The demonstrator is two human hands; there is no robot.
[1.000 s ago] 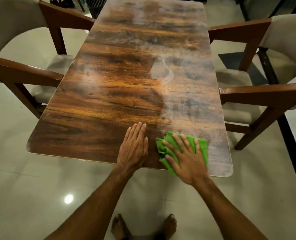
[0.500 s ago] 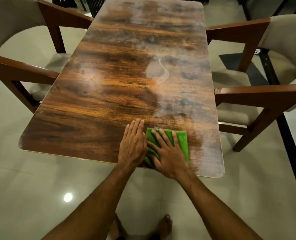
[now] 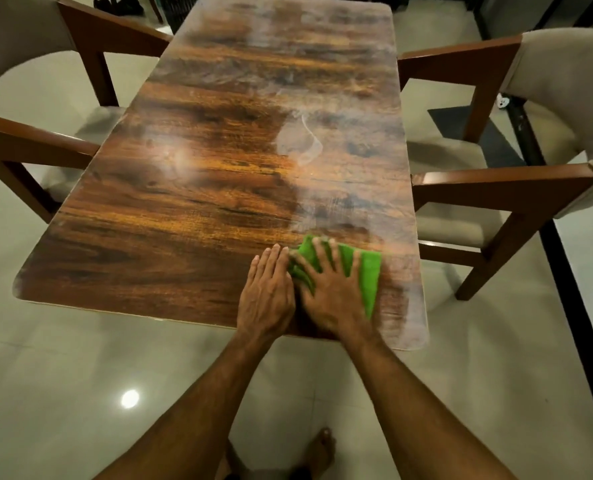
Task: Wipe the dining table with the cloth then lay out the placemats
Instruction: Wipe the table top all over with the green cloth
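Note:
A glossy dark wood dining table (image 3: 198, 209) fills the view, with hazy smear marks on its right half. A green cloth (image 3: 369, 271) lies near the table's front edge, right of centre. My right hand (image 3: 333, 292) presses flat on the cloth with fingers spread and straight. My left hand (image 3: 267, 292) rests flat on the bare table just left of it, fingers together, its side touching the right hand. No placemats are in view.
A wooden chair with beige upholstery (image 3: 18, 140) stands at the table's left, another (image 3: 517, 188) at its right. Pale glossy floor tiles (image 3: 63, 393) surround the table. My bare foot (image 3: 323, 448) shows below the front edge. Dark items sit beyond the far end.
My right hand slid the cloth left against the left hand, then shifted it slightly forward and right. The left hand stayed flat in nearly the same spot.

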